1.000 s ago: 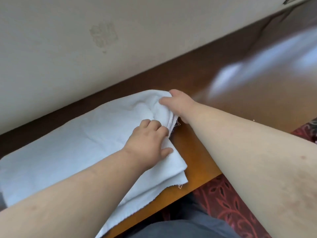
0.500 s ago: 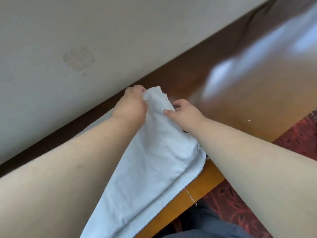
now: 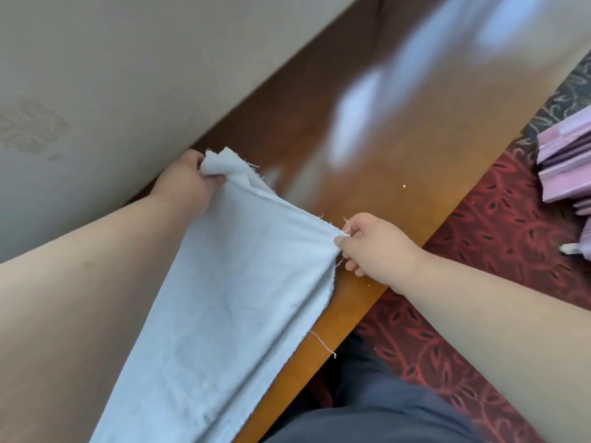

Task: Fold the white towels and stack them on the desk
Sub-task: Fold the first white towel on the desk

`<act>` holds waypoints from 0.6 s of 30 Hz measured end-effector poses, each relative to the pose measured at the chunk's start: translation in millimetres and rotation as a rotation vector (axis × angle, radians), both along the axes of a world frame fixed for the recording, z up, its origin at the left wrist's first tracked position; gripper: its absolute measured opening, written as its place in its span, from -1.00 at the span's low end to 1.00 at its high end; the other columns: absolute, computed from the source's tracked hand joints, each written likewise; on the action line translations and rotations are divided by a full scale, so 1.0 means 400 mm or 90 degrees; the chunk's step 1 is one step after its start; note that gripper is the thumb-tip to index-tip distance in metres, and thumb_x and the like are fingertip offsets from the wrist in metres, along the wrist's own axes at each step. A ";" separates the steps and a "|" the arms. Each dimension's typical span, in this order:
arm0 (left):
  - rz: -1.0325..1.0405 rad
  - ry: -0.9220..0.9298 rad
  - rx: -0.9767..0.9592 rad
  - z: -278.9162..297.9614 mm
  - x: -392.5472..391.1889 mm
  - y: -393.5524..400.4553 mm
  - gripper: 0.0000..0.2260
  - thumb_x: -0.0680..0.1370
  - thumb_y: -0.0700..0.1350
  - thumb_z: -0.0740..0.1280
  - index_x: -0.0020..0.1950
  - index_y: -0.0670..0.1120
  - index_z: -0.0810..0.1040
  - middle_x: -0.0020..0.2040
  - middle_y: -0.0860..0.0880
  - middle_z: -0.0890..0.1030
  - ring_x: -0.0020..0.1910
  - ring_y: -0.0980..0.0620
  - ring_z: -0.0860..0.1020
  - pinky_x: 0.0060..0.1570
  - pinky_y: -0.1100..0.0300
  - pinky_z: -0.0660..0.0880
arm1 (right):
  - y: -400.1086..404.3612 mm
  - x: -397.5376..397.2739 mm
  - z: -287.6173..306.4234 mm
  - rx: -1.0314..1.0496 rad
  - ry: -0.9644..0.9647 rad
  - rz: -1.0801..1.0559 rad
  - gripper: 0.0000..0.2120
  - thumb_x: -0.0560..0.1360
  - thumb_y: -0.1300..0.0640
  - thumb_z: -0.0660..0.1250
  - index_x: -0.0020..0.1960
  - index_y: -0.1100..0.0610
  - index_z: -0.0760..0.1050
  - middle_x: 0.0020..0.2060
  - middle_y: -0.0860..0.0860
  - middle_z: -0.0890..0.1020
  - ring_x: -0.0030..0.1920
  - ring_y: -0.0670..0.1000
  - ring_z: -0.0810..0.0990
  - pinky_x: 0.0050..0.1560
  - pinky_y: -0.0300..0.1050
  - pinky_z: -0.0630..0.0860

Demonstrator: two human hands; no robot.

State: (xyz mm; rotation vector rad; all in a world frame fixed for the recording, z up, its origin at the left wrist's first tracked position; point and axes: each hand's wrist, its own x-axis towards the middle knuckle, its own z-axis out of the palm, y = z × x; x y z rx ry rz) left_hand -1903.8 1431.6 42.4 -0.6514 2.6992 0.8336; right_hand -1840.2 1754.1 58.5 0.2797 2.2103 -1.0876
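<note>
A white towel (image 3: 230, 298) with frayed edges lies doubled along the glossy brown wooden desk (image 3: 377, 174), stretched from the lower left toward the wall. My left hand (image 3: 188, 182) grips its far corner close to the wall. My right hand (image 3: 371, 244) pinches the near corner just above the desk's front edge. The short edge between the two hands is pulled taut. My left forearm covers the towel's left part.
A beige wall (image 3: 128, 75) runs along the desk's back edge. Red patterned carpet (image 3: 499, 225) lies to the right of the desk, with a stack of purple folded things (image 3: 566, 161) on it. My dark trousers (image 3: 367, 417) show below the desk edge.
My right hand moved from the towel's middle edge to the near corner and now pinches it. The hands have drawn apart, stretching the end of the towel.
</note>
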 end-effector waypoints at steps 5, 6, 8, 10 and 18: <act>0.046 0.070 0.042 -0.005 0.047 -0.003 -0.83 0.53 0.13 0.27 0.00 0.08 0.40 -0.23 -0.01 0.61 -0.33 0.02 0.55 -0.39 0.18 0.35 | -0.008 0.124 -0.040 -0.066 0.007 -0.178 -0.61 0.46 -0.17 0.43 0.09 -0.08 0.30 -0.06 -0.18 0.55 -0.09 -0.12 0.59 -0.18 -0.19 0.54; 0.048 0.080 0.055 -0.004 0.055 -0.003 -0.83 0.54 0.14 0.27 0.01 0.09 0.39 -0.22 0.00 0.61 -0.34 0.04 0.56 -0.40 0.19 0.35 | -0.016 0.137 -0.046 -0.060 -0.038 -0.133 -0.47 0.41 -0.18 0.49 0.16 -0.13 0.22 -0.02 -0.20 0.53 -0.09 -0.17 0.57 -0.21 -0.27 0.48; 0.072 0.100 0.101 -0.001 0.072 -0.004 -0.78 0.53 0.19 0.29 0.03 0.13 0.34 -0.17 0.02 0.60 -0.28 0.01 0.61 -0.36 0.18 0.43 | -0.030 0.138 -0.070 -0.053 -0.076 -0.033 -0.51 0.42 -0.05 0.50 0.17 -0.10 0.26 -0.10 -0.13 0.60 -0.17 -0.16 0.61 -0.29 -0.27 0.48; 0.129 0.140 0.151 0.002 0.082 -0.007 -0.66 0.50 0.25 0.33 0.08 0.13 0.28 -0.08 0.06 0.58 -0.17 -0.02 0.65 -0.26 0.12 0.54 | -0.041 0.122 -0.074 -0.027 -0.076 -0.037 -0.83 0.53 0.06 0.33 0.06 0.10 0.44 -0.17 0.02 0.63 -0.19 -0.01 0.64 -0.19 -0.01 0.62; 0.227 0.223 0.139 -0.018 0.072 -0.017 -0.45 0.45 0.33 0.28 0.28 0.05 0.25 0.05 0.09 0.52 -0.06 0.13 0.57 0.05 0.05 0.53 | -0.058 0.150 -0.079 -0.097 -0.034 -0.540 -0.88 0.62 0.07 0.22 0.15 0.00 0.37 -0.18 0.02 0.63 -0.29 0.00 0.66 -0.23 -0.01 0.67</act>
